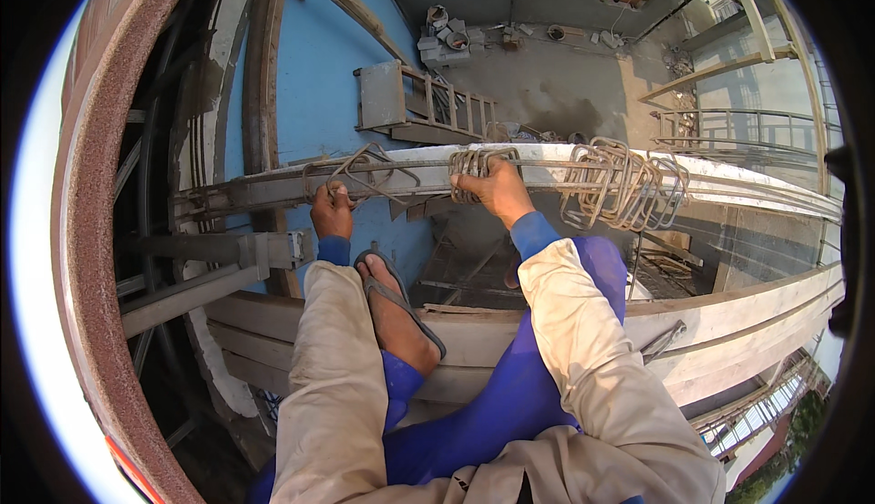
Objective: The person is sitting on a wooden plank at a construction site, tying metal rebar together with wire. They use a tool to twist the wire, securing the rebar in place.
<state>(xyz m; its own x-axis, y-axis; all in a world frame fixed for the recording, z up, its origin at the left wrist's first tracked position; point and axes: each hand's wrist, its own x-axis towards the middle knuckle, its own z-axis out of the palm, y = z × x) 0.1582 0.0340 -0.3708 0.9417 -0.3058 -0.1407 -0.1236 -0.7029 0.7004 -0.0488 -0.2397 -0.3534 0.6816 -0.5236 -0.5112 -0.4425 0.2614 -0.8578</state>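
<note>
Long steel rebars (538, 165) run from left to right along a pale beam (729, 174) in front of me. At the left, my left hand (332, 214) is closed, its thumb and fingers pinching the edge of a bent-wire rebar stirrup (381, 170) that hangs skewed around the bars. Nearer the middle, my right hand (503, 192) grips a tight bunch of rebar stirrups (467, 159), thumb pointing left across them. Part of that bunch is hidden behind its fingers. Farther right, a looser cluster of stirrups (629, 183) hangs on the same bars.
My sandalled foot (392, 299) is close to wooden planks (729, 308) below the beam. A wooden ladder-like frame (437, 103) is far below beside a blue wall (305, 76). Rubble and buckets (456, 39) lie on the floor below. A metal bracket (290, 249) juts in at left.
</note>
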